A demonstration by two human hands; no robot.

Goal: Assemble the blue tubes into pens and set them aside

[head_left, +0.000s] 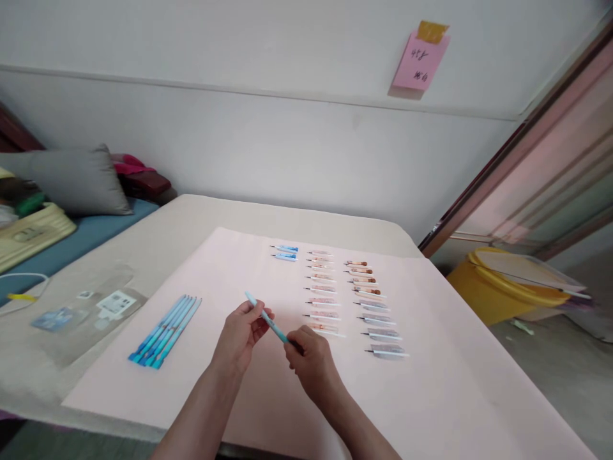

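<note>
Both hands hold one light-blue pen (275,328) above the pink sheet (268,409). My left hand (242,332) pinches it near its upper-left end. Closed round its lower-right end, my right hand (313,358) hides that tip. Left of my hands lies a row of several blue pens (167,332), side by side and slanting. Beyond my hands are two small blue-and-white refills (286,257) with dark points. To the right, a column of pink-patterned refills (322,290) runs away from me. Beside it is another column, with brown-topped refills (363,280) farther off and grey ones (383,335) nearer.
Clear plastic packaging (112,306) with a label lies on the table's left side. Farther left are a woven basket (33,233), a grey cushion (71,179) and a white cable (29,276). A yellow bin (507,287) stands right of the table. A pink note (419,64) is taped to the wall.
</note>
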